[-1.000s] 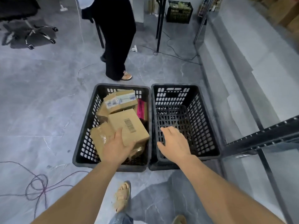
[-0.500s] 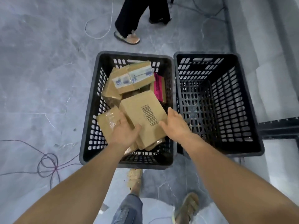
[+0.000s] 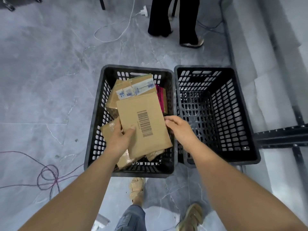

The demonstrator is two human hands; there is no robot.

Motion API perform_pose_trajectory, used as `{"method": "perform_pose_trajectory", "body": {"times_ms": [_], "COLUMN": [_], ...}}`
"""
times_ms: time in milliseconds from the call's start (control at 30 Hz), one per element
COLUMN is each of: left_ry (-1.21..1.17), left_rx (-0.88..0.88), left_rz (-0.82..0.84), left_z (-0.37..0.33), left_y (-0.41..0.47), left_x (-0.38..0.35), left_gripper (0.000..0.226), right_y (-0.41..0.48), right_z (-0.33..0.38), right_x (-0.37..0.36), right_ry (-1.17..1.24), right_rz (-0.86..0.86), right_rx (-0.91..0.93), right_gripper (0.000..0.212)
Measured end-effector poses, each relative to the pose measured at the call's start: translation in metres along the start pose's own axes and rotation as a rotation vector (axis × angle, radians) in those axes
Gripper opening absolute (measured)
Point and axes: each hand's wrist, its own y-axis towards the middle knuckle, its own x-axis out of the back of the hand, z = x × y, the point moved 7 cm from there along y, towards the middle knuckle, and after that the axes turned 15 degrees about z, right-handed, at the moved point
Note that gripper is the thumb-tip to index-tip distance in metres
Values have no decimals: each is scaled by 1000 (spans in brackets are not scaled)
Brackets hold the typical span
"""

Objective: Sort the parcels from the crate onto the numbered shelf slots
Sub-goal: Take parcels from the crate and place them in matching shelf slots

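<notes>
From the head camera, my left hand point(image 3: 120, 139) grips the barcoded parcel point(image 3: 143, 124) by its left edge, thumb on top, and my right hand point(image 3: 179, 129) pinches its right edge. It sits just above the pile in the left crate point(image 3: 93, 130). The barcode faces up and the long axis runs away from me, far end leaning slightly left. I judge the sorting barely begun: several parcels lie beneath, and no numbered slots show.
</notes>
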Motion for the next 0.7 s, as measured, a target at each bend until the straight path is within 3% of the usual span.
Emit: {"method": "perform_pose_trajectory", "body": {"times_ms": [67,133,167,233,333,433,533,600,700], "left_ry": [-24,-34,-28,28,146,229,271,291,291], "left_rx": [-46,-93,-127,-194,-304,-182,-88,-77,-96], "left_rz": [32,55,60,59,36,79,125,133,146], "left_z": [-16,-34,-43,-66,-100,-113,-124,-132,-142], "left_y": [-11,-23,-27,-36,-47,-52,-63,-72,-81], "left_x": [2,4,5,5,0,-16,-37,-49,-67], "left_gripper": [47,48,51,59,58,102,138,143,132], "right_y": [-13,-24,-30,-44,-64,-86,-107,-122,-150], "right_z": [8,14,18,27,41,58,69,72,71], "right_x": [1,-2,-5,-7,0,5,9,14,27], "right_ry": [166,307,324,304,313,296,257,232,237], "right_rz": [22,94,146,190,81,-33,-80,-104,-130], "right_rx": [16,2,2,11,58,135,211,244,272], "right_gripper": [32,62,66,61,65,48,51,52,45]}}
